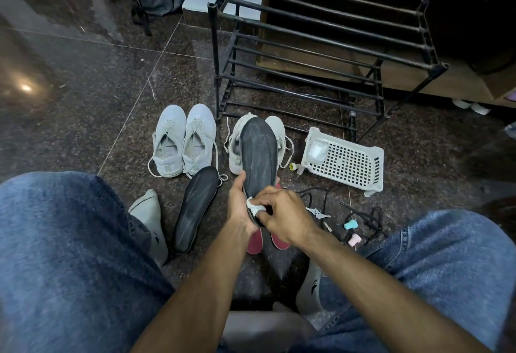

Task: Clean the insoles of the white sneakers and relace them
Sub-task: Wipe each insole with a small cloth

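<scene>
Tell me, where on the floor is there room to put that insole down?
Bare floor lies left of the laced sneakers. It is crowded from the floor insole across the red insoles, black laces and white basket.

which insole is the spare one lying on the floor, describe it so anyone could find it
Start at the black metal shoe rack and come down to the laced white sneakers left of it. The dark insole lies on the floor just below them. Unlike the held insole, no hand touches it.
</scene>
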